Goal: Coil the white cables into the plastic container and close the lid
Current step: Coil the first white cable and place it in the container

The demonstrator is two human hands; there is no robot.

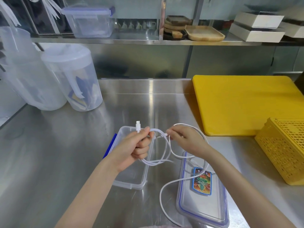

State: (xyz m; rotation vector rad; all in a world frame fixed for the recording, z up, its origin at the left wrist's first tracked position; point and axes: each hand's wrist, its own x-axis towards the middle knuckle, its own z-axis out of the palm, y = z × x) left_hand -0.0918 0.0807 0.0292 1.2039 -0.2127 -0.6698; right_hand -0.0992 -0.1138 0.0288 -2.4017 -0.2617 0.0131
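My left hand (138, 145) grips several loops of a white cable (162, 159) above the clear plastic container (141, 185), with a white plug sticking up from the fist. My right hand (184, 139) pinches the same cable a little to the right, and a loop arches over its knuckles. The loose tail (164, 195) trails down across the steel table towards me. The container's lid (202, 204), clear with a blue seal and a colourful label, lies flat to the right of the container. Part of the cable rests on the lid.
A yellow cutting board (243, 104) lies at the back right, and a yellow perforated basket (286, 152) stands at the right edge. Two translucent pitchers (72, 79) stand at the back left. A shelf above holds a clear box (90, 22), wooden trays and white boxes.
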